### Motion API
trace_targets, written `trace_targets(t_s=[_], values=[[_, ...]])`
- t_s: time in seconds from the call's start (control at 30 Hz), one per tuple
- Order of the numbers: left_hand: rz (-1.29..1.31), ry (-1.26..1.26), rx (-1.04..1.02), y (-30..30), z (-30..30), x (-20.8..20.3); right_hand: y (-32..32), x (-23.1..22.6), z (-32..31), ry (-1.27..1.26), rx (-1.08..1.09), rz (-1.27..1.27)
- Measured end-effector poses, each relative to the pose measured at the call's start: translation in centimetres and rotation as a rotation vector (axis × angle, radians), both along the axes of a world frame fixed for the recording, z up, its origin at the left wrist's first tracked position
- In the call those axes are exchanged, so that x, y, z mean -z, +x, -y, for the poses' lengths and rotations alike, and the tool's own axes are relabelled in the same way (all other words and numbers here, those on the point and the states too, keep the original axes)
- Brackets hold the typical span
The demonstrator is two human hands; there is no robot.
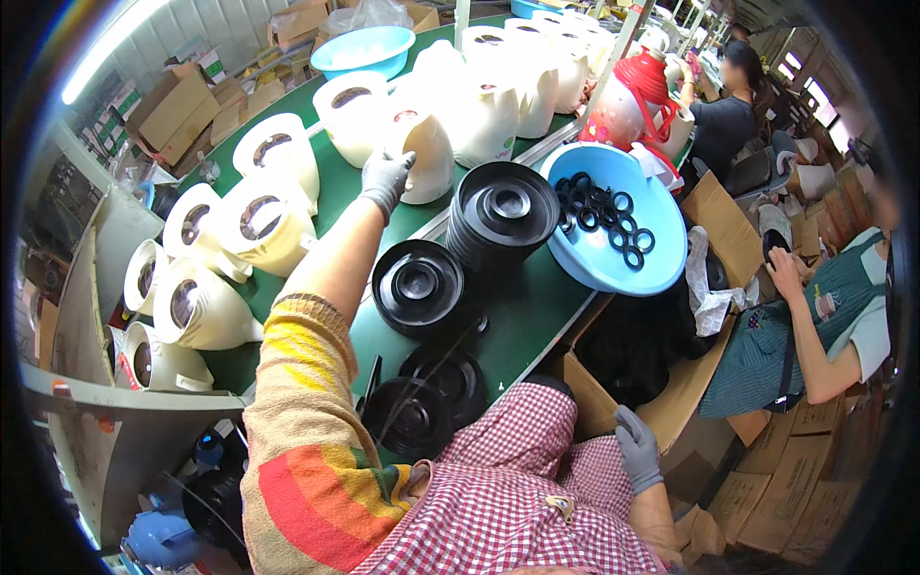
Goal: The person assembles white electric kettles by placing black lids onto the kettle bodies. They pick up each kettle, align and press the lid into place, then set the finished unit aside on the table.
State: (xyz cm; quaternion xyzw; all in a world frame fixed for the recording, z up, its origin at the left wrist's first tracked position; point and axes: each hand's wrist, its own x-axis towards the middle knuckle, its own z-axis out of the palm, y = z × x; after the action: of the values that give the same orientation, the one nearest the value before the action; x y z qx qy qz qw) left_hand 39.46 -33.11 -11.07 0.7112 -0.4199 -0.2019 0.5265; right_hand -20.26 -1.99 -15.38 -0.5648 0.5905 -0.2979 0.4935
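Note:
My left hand [386,180], in a grey glove, reaches across the green table and grips the near side of a white thermos jug shell [427,158]. Its fingers lie against the shell; the palm side is hidden. Close by on the right rises a tall stack of black round plastic bases [506,206], with a shorter stack [417,283] in front. My right hand [637,450], also gloved in grey, rests beside my lap near a cardboard box [585,393]. Its fingers are loosely stretched and hold nothing visible.
More white shells [278,158] crowd the table's left and far side. A blue basin [661,264] of black rings [613,216] stands at the right edge, near a red-and-white thermos [632,96]. One person [728,125] sits farther along; another [805,326] is close on my right.

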Motion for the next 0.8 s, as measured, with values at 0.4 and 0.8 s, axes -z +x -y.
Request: trace_targets(t_s=[0.4, 0.8], values=[[0.643, -0.116, -0.338, 7.8, 3.4, -6.1, -0.7, 2.3, -0.5, 0.197, 0.102, -0.151], [0.99, 0.104, -0.296, 13.7, 5.9, -2.6, -1.3, 1.5, -3.5, 0.118, 0.024, -0.23]])
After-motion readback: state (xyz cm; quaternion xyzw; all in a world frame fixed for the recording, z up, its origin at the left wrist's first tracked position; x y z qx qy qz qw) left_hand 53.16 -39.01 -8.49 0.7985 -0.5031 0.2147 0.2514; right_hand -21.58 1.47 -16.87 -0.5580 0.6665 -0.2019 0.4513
